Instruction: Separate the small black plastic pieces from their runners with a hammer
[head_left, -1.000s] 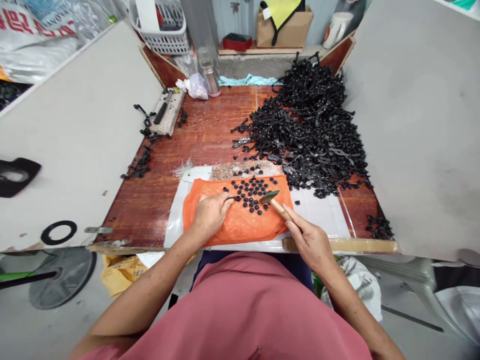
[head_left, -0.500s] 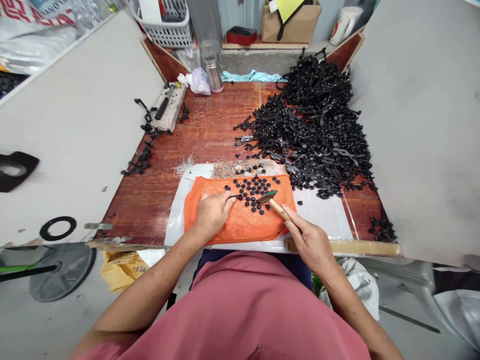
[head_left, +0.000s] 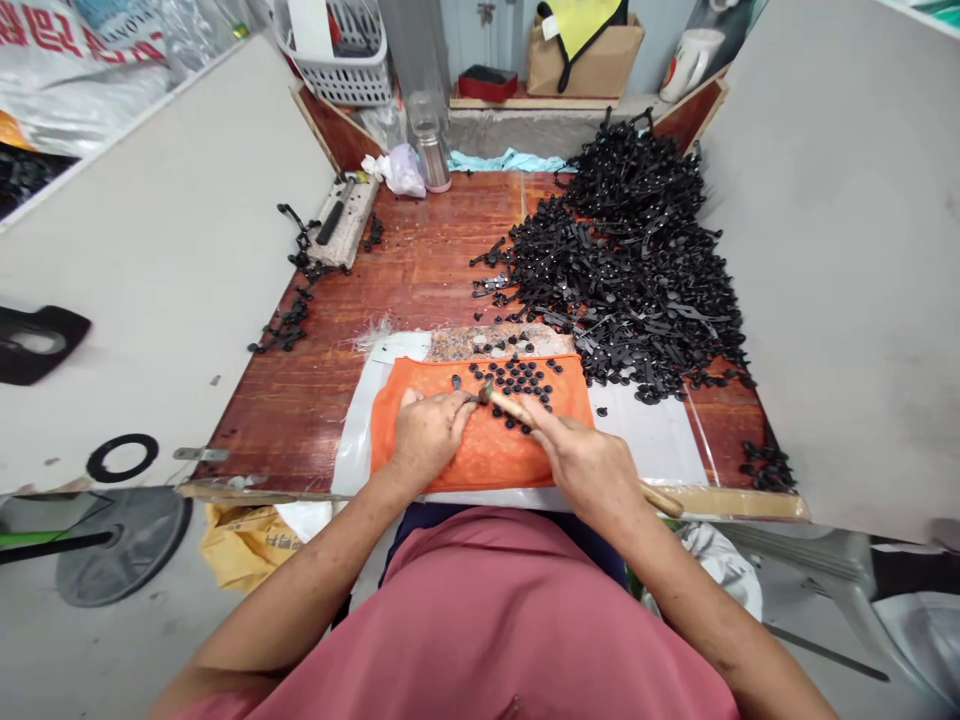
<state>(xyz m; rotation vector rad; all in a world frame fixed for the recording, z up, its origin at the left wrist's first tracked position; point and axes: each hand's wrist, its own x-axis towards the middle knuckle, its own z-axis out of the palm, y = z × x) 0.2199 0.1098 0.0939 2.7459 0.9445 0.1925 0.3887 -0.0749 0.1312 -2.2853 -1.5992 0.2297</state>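
Note:
My right hand (head_left: 589, 465) is closed round the wooden handle of a small hammer (head_left: 511, 407). The hammer's head is over the left side of a group of small round black parts (head_left: 525, 380). Pinched in my left hand (head_left: 431, 432) is a thin black plastic piece (head_left: 472, 398), its far end right by the hammer head; whether the two touch I cannot tell. Under both hands lies an orange cloth (head_left: 480, 470), with the round parts spread over its upper middle. A speckled stone slab (head_left: 450, 343) shows at the cloth's far edge.
A big heap of black plastic parts (head_left: 630, 260) covers the table's right side. On the left lie a whetstone-like block (head_left: 356, 225), a black-handled tool (head_left: 330, 222) and loose black pieces (head_left: 289, 320). A steel bottle (head_left: 432, 160) stands behind. Grey panels flank both sides.
The hammer head has moved left and down from the middle of the round parts to the tip of my left hand's piece. My right hand has come left; my left hand stays nearly still.

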